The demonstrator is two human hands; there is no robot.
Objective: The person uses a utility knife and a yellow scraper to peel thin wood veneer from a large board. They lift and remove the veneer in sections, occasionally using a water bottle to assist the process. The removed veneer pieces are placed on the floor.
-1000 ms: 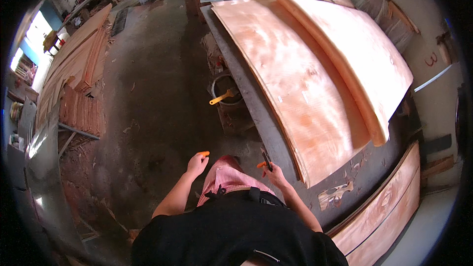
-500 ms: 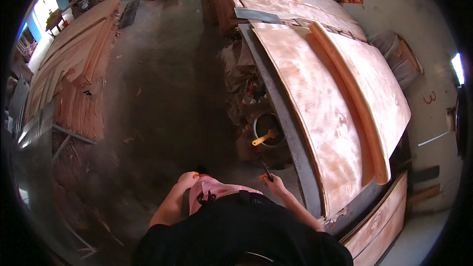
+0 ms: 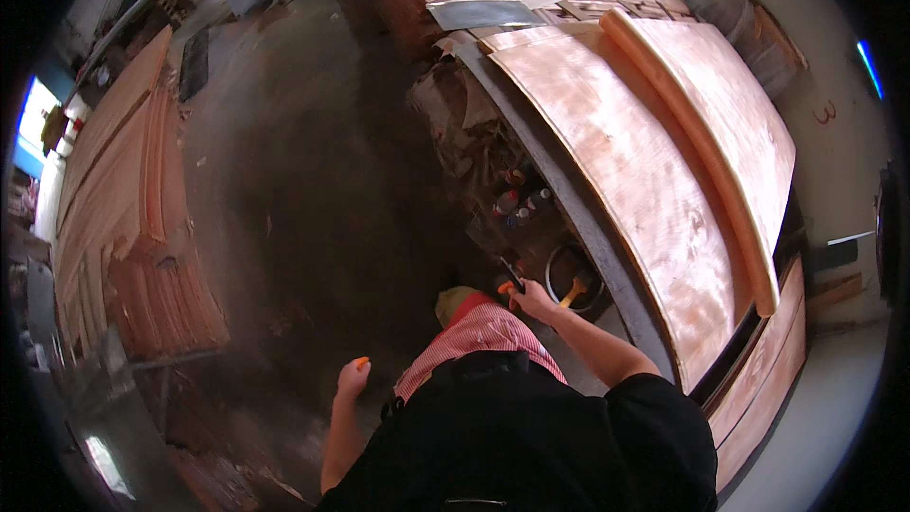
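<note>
My right hand is closed round a slim black-handled tool that points up and away; its kind does not show. Orange covers a fingertip there. Just right of this hand, a round bucket has a yellow-handled tool lying in it, partly hidden by my forearm. Lower left, my left hand hangs over the floor with fingers curled and an orange bit at the fingertips. Whether it holds anything is hidden. A red-and-white checked apron hangs between my hands.
To the right, a wood veneer sheet with a rolled-up edge lies on a stack over a grey board. Bottles stand below it. Another veneer stack lies left across the dark floor.
My view has turned and moved forward, bringing the bucket close beside my right hand. My left hand has swung out from the apron, lower and to the left. The right hand still grips the black-handled tool.
</note>
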